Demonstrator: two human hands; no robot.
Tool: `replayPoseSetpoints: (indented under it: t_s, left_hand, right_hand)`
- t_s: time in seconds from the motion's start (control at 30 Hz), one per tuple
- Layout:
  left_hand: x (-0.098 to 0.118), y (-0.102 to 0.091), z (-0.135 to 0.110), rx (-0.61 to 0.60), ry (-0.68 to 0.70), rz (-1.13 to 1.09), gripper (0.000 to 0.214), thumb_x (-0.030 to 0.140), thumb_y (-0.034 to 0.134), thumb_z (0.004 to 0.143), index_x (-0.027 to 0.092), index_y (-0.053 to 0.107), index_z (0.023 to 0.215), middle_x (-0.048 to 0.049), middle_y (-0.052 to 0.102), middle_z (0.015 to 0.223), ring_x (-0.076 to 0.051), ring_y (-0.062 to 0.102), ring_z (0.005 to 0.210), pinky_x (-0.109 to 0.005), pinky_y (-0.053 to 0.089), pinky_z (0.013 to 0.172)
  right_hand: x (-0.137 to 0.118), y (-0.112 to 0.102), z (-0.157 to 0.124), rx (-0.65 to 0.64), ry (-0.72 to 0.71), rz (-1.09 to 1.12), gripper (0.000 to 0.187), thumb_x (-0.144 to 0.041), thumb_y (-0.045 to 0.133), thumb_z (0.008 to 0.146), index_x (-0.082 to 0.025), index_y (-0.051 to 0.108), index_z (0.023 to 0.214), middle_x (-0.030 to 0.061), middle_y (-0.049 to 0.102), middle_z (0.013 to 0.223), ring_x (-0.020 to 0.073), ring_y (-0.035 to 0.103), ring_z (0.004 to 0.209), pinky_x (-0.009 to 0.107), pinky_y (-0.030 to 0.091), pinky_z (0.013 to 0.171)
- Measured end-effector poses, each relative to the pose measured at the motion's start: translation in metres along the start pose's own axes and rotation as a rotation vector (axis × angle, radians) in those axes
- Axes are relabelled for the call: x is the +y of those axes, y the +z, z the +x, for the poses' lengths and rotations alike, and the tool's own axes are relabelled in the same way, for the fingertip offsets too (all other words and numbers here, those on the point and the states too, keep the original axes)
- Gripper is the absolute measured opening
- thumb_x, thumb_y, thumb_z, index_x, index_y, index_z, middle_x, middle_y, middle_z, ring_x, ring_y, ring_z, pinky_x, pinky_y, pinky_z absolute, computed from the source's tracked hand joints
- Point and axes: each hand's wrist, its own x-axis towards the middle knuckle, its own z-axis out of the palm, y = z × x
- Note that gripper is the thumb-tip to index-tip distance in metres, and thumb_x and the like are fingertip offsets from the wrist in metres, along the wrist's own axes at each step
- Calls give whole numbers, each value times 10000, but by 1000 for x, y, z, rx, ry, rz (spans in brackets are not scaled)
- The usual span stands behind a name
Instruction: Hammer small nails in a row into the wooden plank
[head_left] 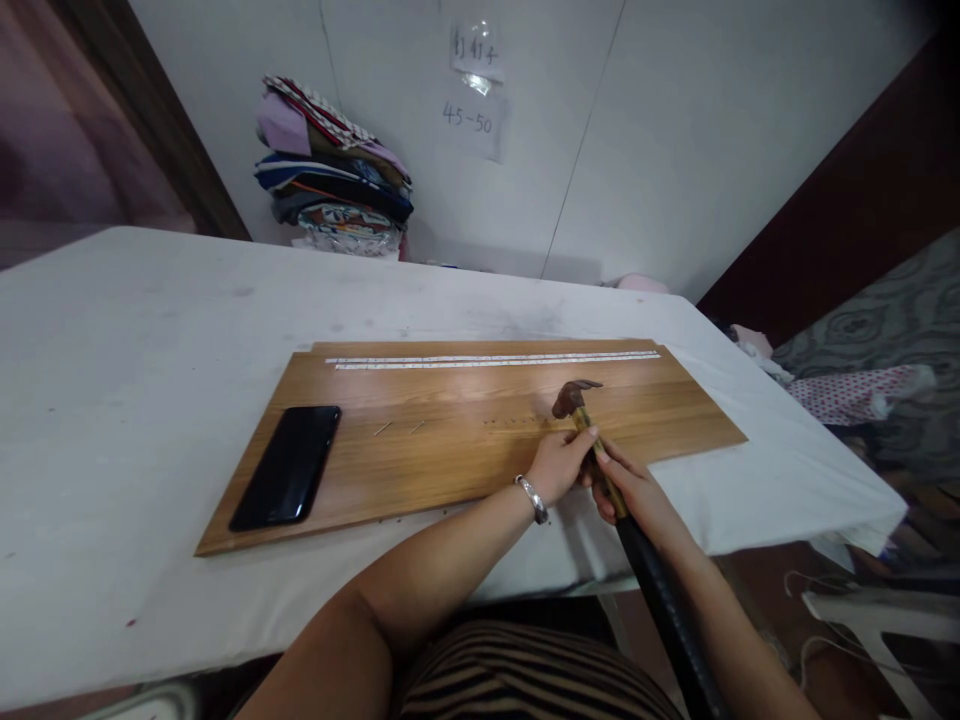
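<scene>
A long wooden board (pixel 450 470) lies across a table covered in white cloth (pixel 112 400). My right hand (pixel 637 490) grips the handle of a claw hammer (pixel 576 398), whose rusty head hovers just above the board. My left hand (pixel 559 462) rests on the board right beside the hammer, fingers pinched together on something too small to make out. A short row of small nails (pixel 517 421) is set in the board left of the hammer head. Two loose nails (pixel 397 428) lie further left.
A black phone (pixel 289 465) lies on the board's left end. A white measuring tape (pixel 495 358) runs along the board's far edge. Folded fabrics (pixel 334 170) are stacked against the wall, and paper notes (pixel 472 115) hang above. A white plastic stool (pixel 877 610) stands at the right.
</scene>
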Motion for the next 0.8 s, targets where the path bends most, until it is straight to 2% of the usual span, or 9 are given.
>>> replayPoseSetpoints:
  t_s: [0.37,0.8]
  left_hand:
    - [2,-1,-1,-2,5,43,525,615,533,922,188,528,617,31,482,409,-86,435,381,-222,311,452]
    - [0,-1,-1,1,-26,26,496,569,524,941,185,533,627,28,481,411,-93,436,384,-226,324,460]
  right_hand:
    - [-3,3,-1,4,13,-4,692,-590,716,793,-229,568,1365,-33,647,671,77,434,344,205,319,321]
    - [-3,4,-1,-4,15,7,694,-597,721,793,-222,571,1357,-34,644,677,70,423,340,200,319,315]
